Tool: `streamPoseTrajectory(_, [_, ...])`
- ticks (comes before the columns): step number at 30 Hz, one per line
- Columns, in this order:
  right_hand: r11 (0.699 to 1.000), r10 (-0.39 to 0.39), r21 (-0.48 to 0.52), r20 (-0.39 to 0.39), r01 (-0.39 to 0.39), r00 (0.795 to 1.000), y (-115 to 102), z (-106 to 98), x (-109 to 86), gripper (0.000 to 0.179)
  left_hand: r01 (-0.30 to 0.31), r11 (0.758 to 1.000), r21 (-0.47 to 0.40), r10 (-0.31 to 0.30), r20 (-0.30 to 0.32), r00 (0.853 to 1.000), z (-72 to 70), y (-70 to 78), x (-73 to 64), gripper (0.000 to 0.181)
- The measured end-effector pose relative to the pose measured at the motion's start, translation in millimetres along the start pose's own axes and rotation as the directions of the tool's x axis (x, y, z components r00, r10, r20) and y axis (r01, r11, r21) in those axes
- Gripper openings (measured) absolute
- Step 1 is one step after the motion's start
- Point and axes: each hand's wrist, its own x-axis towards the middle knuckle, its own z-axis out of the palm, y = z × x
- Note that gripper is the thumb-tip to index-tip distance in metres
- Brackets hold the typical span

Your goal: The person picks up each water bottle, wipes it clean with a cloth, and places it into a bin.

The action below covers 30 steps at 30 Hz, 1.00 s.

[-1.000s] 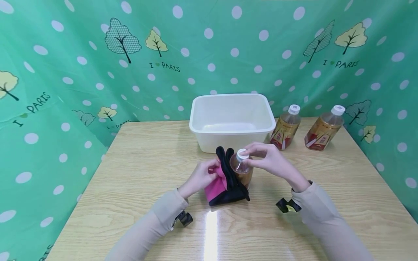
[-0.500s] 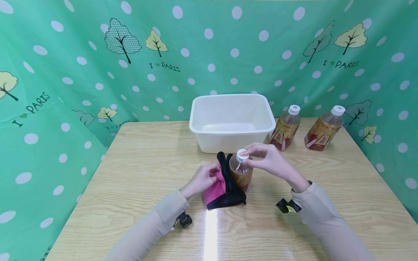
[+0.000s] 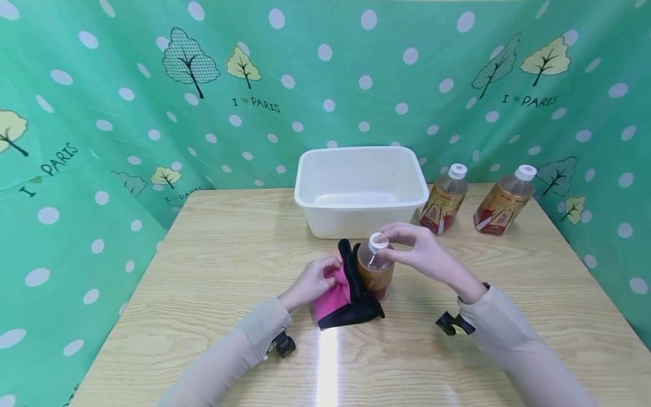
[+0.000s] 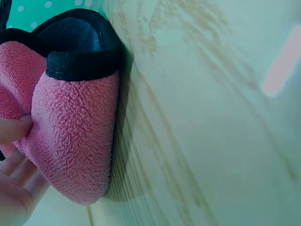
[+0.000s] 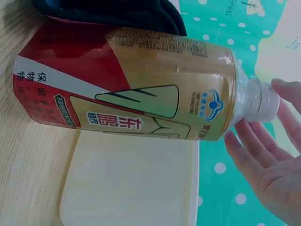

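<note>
Our left hand (image 3: 313, 281) pinches a fold of the pink fleece pouch (image 3: 330, 301) between thumb and fingers; its black-edged mouth gapes just beside the upright bottle (image 3: 376, 271), though whether the two touch we cannot tell. Our right hand (image 3: 419, 251) has thumb and fingertips bent around that bottle's white cap (image 3: 378, 243). Bottle and pouch both stand on the wooden surface (image 3: 224, 243), in front of the white bin (image 3: 362, 220). To the bin's right we see two more capped bottles (image 3: 443, 204).
</note>
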Motion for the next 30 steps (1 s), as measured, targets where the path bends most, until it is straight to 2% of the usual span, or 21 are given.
streamPoseTrajectory(4, [0.997,-0.041,-0.061,-0.086,0.036,0.995,-3.7,3.3,-2.3,0.028,0.002,0.999,-0.032,-0.002,-0.009,1.000,-2.7,0.5,-3.5,0.023])
streamPoseTrajectory(10, [0.974,-0.149,-0.202,-0.211,0.106,0.966,-8.6,12.9,-3.1,0.032,0.019,0.998,-0.060,-0.021,-0.036,0.999,-8.5,3.8,-9.1,0.022])
streamPoseTrajectory(16, [0.949,-0.211,-0.287,-0.269,0.131,0.940,-10.1,20.3,-2.3,0.030,0.019,0.997,-0.070,-0.022,-0.039,0.999,-20.6,28.6,-14.9,0.019])
streamPoseTrajectory(18, [0.942,-0.223,-0.309,-0.280,0.132,0.934,-10.2,21.6,-1.9,0.029,0.016,0.998,-0.061,-0.018,-0.036,0.999,-23.2,31.8,-16.3,0.018])
streamPoseTrajectory(20, [0.938,-0.229,-0.320,-0.283,0.133,0.931,-10.5,22.4,-1.7,0.029,0.014,0.998,-0.061,-0.017,-0.040,0.999,-23.5,27.6,-16.9,0.018])
streamPoseTrajectory(26, [0.941,-0.223,-0.313,-0.280,0.131,0.934,-10.2,22.9,-2.2,0.029,0.014,0.997,-0.072,-0.019,-0.065,0.998,-19.0,-0.6,-16.8,0.020])
streamPoseTrajectory(30, [0.954,-0.197,-0.277,-0.277,0.118,0.940,-8.8,21.9,-3.3,0.028,0.001,0.996,-0.087,-0.007,-0.074,0.997,-19.2,-4.3,-17.1,0.020])
